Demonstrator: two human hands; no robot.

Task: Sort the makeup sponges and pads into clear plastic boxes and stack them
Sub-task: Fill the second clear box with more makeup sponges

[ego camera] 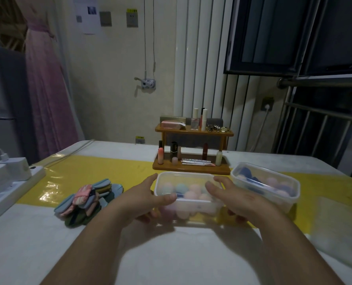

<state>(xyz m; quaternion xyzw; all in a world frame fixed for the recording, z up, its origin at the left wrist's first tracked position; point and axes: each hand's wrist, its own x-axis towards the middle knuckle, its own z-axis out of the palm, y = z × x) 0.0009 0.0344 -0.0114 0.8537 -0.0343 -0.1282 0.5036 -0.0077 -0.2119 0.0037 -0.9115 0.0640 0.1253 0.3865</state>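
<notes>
Both hands' fingers (166, 197) around sponge box (186, 183)

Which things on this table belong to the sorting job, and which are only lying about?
Belong to the job:
- clear plastic box of pastel sponges, in the grip of left hand and right hand
- second clear lidded box at the right
- pile of coloured fabric pads

Lying about:
- wooden two-tier cosmetics shelf
- white power strip with chargers

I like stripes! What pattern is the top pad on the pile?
Pink and white stripes, seen in the head view.
</notes>
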